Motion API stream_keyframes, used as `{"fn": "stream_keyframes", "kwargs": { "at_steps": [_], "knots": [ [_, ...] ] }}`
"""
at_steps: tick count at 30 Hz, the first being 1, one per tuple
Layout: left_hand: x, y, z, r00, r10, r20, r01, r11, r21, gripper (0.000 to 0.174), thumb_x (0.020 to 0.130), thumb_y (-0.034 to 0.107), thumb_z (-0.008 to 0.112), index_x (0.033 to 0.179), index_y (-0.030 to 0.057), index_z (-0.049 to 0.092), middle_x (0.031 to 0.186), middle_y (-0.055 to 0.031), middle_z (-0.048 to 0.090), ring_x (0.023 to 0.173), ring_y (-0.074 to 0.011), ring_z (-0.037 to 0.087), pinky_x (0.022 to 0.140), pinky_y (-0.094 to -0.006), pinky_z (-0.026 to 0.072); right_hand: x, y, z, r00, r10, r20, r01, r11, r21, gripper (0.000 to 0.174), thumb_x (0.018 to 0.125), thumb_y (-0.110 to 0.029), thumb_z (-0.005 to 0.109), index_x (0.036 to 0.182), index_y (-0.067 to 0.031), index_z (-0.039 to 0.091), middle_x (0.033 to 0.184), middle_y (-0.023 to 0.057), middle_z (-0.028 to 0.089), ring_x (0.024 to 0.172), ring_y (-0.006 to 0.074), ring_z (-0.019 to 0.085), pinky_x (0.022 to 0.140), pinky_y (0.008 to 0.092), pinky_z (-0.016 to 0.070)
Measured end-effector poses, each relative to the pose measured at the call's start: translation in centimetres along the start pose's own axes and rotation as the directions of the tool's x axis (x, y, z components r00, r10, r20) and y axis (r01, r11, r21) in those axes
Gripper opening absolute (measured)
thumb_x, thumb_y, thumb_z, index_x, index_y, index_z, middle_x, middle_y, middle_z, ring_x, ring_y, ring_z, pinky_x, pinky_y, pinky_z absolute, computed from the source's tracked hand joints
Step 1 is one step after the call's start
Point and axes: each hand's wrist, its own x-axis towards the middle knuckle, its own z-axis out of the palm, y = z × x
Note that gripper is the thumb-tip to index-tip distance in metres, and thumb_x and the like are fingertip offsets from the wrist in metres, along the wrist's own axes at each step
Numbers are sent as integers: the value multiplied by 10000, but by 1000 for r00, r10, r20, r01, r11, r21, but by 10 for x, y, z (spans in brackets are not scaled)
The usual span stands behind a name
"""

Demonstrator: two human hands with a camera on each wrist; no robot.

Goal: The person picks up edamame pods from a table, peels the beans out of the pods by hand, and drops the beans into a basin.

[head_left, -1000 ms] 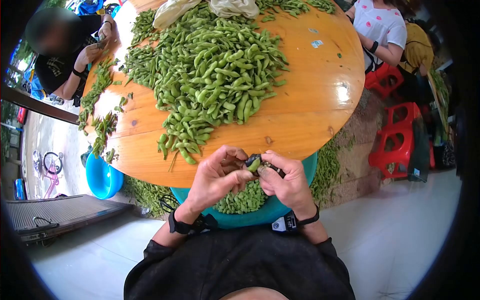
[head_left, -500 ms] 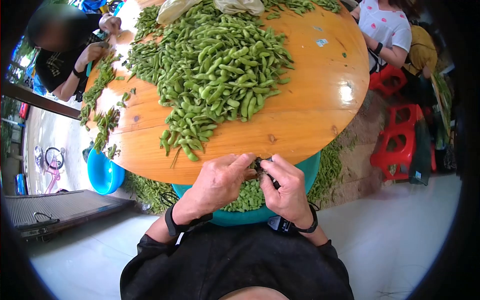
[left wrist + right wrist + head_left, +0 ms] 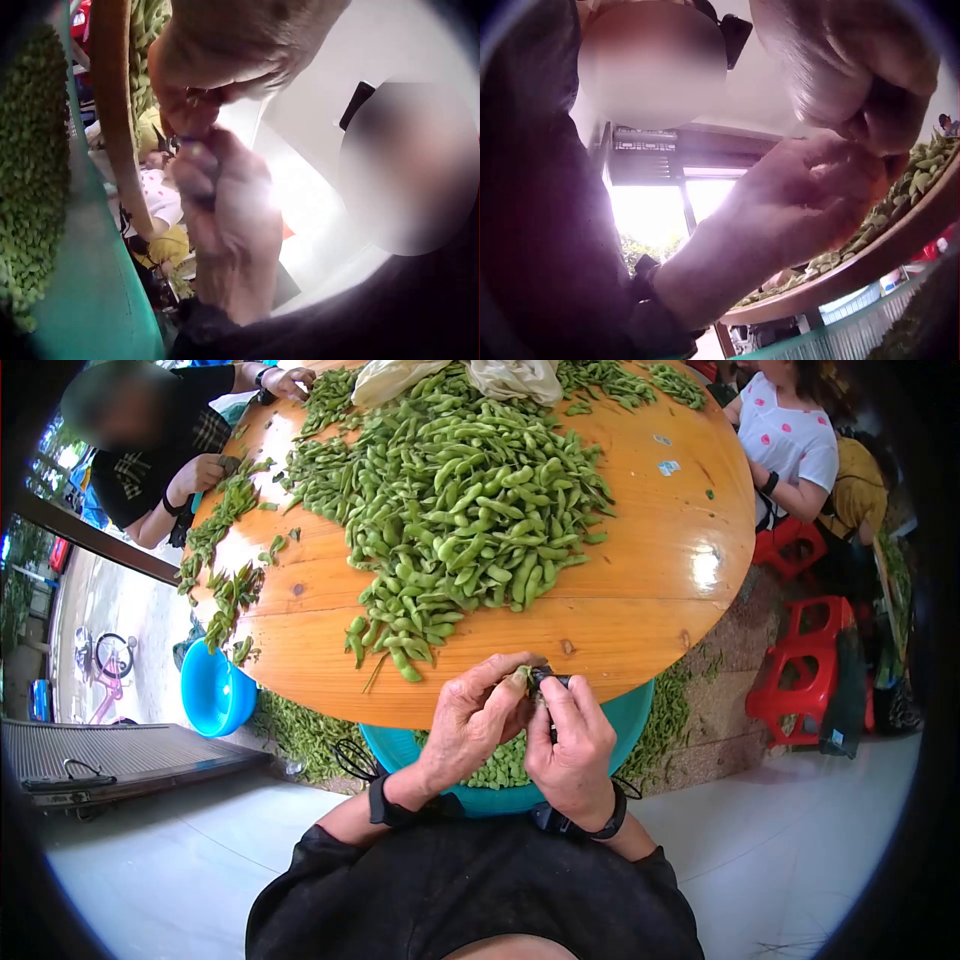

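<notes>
My left hand [image 3: 480, 708] and right hand [image 3: 572, 732] meet just below the near edge of the round wooden table [image 3: 640, 610]. The left fingers pinch a green edamame pod [image 3: 520, 677], of which only the tip shows. My right hand grips a small dark tool [image 3: 552, 680] pressed against that pod. Both hands hover over a teal basin [image 3: 625, 722] holding several pods [image 3: 500, 765]. In the left wrist view the right hand [image 3: 225, 217] curls below the left fingers [image 3: 225, 45]. The right wrist view shows the left hand [image 3: 802, 202] beside the table rim [image 3: 855, 279].
A big heap of edamame pods [image 3: 460, 510] covers the table's middle. A person in black [image 3: 150, 450] sits at the far left, another in white [image 3: 790, 440] at the far right. A blue basin [image 3: 212, 695] and red stools [image 3: 800, 660] stand on the floor.
My hands have closed tighter together and risen to the table edge. The pod, plainly visible a second ago, is now mostly covered by fingers. The person at far left has reached toward the heap.
</notes>
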Motion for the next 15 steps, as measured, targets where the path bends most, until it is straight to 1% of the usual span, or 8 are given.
{"fn": "stream_keyframes", "kwargs": {
  "at_steps": [1, 3, 4, 5, 7, 8, 10, 15],
  "knots": [
    [1, -5, 3, 1000, 1, -1, -1, 1000, 0, 259, 1004, 86, 483, 1201, -20, 612, 661, 36, 503, 581, -17, 433, 510, -205, 371, 0, -1, 1, 1000, -1, 1, 1, 1000, 1, 289, 786, 83, 624, 1071, 42, 606, 881, 165, 514, 683, 332, 596, 571, 381, 493],
    [2, -12, 8, 995, 57, -81, -67, 990, -127, 277, 1000, 89, 472, 1216, -13, 612, 658, 63, 460, 558, -13, 356, 500, -189, 313, 1, -4, 4, 1000, 9, -30, -10, 999, -39, 275, 794, 98, 609, 1064, 44, 598, 871, 167, 515, 684, 337, 575, 587, 381, 475],
    [2, -10, 10, 995, 4, -98, -18, 989, -145, 289, 991, 80, 459, 1214, -17, 614, 657, 69, 452, 563, -12, 348, 507, -187, 309, 1, -4, 5, 1000, 9, -28, -10, 999, -36, 275, 794, 98, 609, 1064, 44, 598, 871, 167, 515, 684, 337, 575, 587, 381, 475],
    [4, -14, 13, 995, 5, -100, -19, 989, -144, 289, 991, 80, 459, 1214, -17, 614, 657, 69, 452, 563, -12, 348, 507, -187, 309, 2, -2, 6, 999, 0, -42, -1, 1000, -30, 276, 794, 98, 611, 1064, 43, 597, 875, 169, 510, 680, 338, 571, 585, 381, 474],
    [8, -22, 18, 981, -16, -191, -32, 969, -246, 305, 973, 48, 440, 1214, -15, 617, 662, 77, 443, 573, -8, 343, 511, -185, 298, 3, -1, 8, 998, -8, -60, 6, 1000, -24, 276, 794, 98, 614, 1064, 42, 596, 879, 170, 506, 676, 339, 567, 582, 381, 473],
    [8, -23, 19, 982, -20, -188, -27, 969, -245, 305, 973, 48, 440, 1214, -15, 617, 662, 77, 443, 573, -8, 343, 511, -185, 298, 2, -1, 8, 998, -17, -61, 14, 999, -40, 274, 796, 96, 616, 1064, 44, 596, 878, 170, 506, 676, 336, 568, 583, 382, 475],
    [9, -25, 22, 976, 38, -214, -93, 964, -251, 321, 959, 27, 431, 1216, -3, 621, 663, 85, 432, 584, -5, 336, 519, -182, 289, 1, 0, 8, 998, -17, -66, 13, 998, -66, 271, 797, 95, 618, 1063, 46, 596, 877, 170, 505, 676, 333, 569, 584, 383, 476],
    [7, -23, 21, 990, -28, -139, -16, 952, -304, 319, 958, 31, 418, 1218, -11, 598, 676, 66, 417, 598, -21, 338, 541, -191, 296, 2, 9, 7, 994, 9, -106, -7, 1000, 12, 258, 803, 86, 622, 1057, 47, 608, 891, 176, 536, 713, 332, 604, 595, 372, 498]
  ]
}}
